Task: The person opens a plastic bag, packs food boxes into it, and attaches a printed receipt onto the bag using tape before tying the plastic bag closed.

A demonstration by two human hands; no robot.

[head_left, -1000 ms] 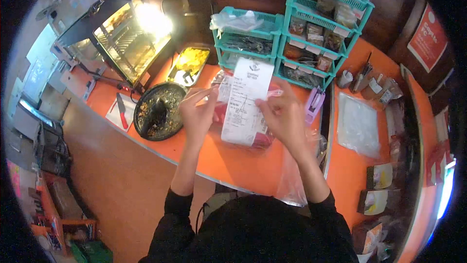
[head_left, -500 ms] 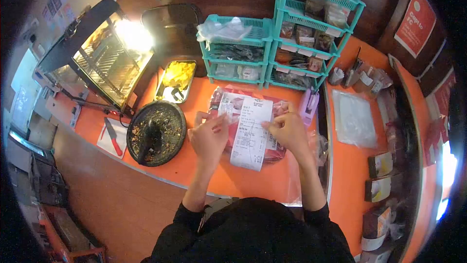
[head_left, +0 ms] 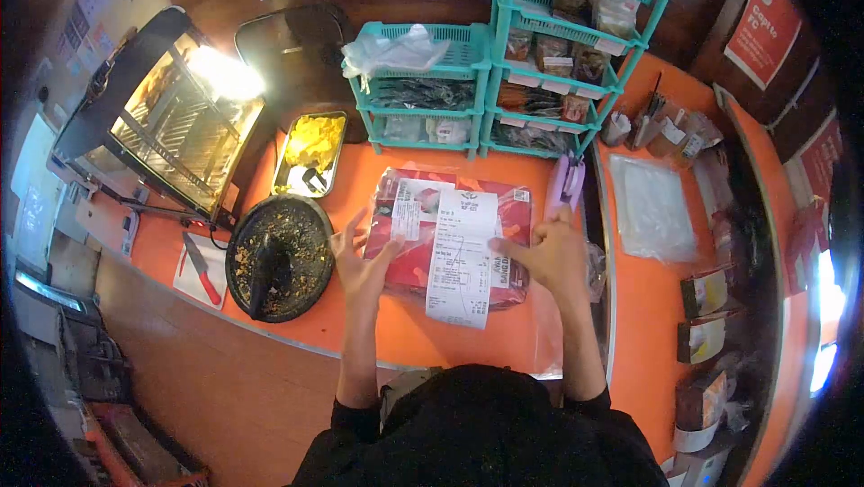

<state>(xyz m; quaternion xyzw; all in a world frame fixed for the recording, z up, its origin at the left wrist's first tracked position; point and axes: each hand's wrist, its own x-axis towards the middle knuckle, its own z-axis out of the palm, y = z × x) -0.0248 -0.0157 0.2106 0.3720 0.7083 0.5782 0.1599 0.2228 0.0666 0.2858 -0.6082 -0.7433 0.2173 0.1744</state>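
On the orange counter lies a flat red box [head_left: 378, 257] that looks wrapped in clear plastic. A long white printed receipt [head_left: 457, 280] rests on its top, hanging a little past the near edge. To the receipt's left is a smaller white slip [head_left: 409, 215]. My left hand [head_left: 362, 262] is open at the box's left side, thumb over the red top and fingers spread outward. At the right side, my right hand [head_left: 553, 255] is open too, its thumb by the receipt's right edge and its fingers pointing away past the box.
A purple tape dispenser [head_left: 565, 183] stands beyond my right hand. Left are a black stone mortar [head_left: 236, 262] with a pestle, a red-handled knife [head_left: 210, 284], a metal tray [head_left: 335, 167] of yellow food and a lit display warmer [head_left: 171, 127]. Teal basket racks [head_left: 486, 82] stand behind.
Both hands have opened and spread apart, the left outward to the box's left side, the right slightly outward. More of the red box shows. The whole view has shifted a little.
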